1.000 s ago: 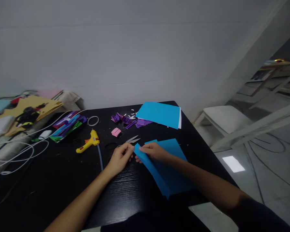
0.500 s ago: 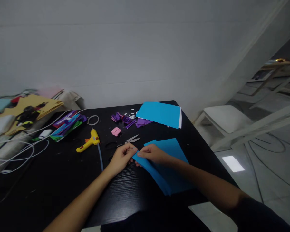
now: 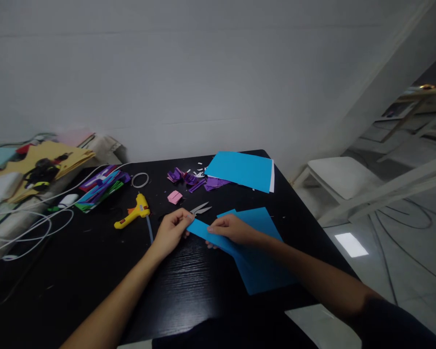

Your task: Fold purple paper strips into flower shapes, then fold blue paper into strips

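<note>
Between my two hands stretches a narrow blue paper strip. My left hand pinches its far left end. Farther along, my right hand grips the same strip between thumb and fingers. Under my right hand and forearm lies a larger blue sheet, partly covered by them. Just beyond my left hand rest scissors, their blades showing and their handles mostly hidden behind the hand. A small folded pink paper piece sits a little farther back.
A yellow glue gun lies to the left, near a tape-like ring and colored paper. Purple paper scraps and a blue sheet on white lie at the back. White cables cross the left side. A white chair stands right.
My left hand has moved left and slightly toward me, drawing the end of the blue strip with it. More of the strip shows between the hands. My right hand has hardly moved.
</note>
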Demonstrator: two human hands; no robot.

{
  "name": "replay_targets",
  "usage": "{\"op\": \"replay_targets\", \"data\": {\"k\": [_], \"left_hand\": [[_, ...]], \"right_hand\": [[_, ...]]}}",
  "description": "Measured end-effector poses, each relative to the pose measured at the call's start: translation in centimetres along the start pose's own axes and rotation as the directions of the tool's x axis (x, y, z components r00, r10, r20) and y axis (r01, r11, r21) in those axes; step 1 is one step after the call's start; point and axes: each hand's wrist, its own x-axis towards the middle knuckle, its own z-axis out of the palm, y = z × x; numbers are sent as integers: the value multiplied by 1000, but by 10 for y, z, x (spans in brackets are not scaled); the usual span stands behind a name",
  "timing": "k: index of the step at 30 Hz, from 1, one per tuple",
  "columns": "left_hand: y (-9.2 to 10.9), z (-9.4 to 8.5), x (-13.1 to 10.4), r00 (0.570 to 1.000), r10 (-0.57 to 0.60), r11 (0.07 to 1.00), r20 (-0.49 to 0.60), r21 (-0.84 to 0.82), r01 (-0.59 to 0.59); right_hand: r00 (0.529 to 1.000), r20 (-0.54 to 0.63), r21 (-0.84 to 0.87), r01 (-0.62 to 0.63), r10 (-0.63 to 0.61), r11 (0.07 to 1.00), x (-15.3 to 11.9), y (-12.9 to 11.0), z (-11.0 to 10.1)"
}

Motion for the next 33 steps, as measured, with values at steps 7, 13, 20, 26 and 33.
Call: {"op": "replay_targets", "data": {"k": [7, 13, 20, 26, 33], "left_hand": [[22, -23, -6, 999, 17, 998, -37, 65, -15], [21, -42, -25, 998, -6, 979, 66, 201, -7], [12, -22, -58, 973, 37, 875, 229, 463, -142], [2, 1, -63, 928, 125, 830, 352, 475, -292], [-3, 3, -57, 891, 203, 760, 405, 509, -405]], "right_hand": [[998, 67, -112, -12, 20, 994, -21, -28, -15], [994, 104, -241, -6, 32, 971, -37, -31, -26], [988, 121, -404, -43, 100, 914, -42, -16, -14], [999, 42, -585, 44, -24, 810, -47, -1, -12], [980, -47, -617, 123, -193, 777, -44, 2, -14]]}}
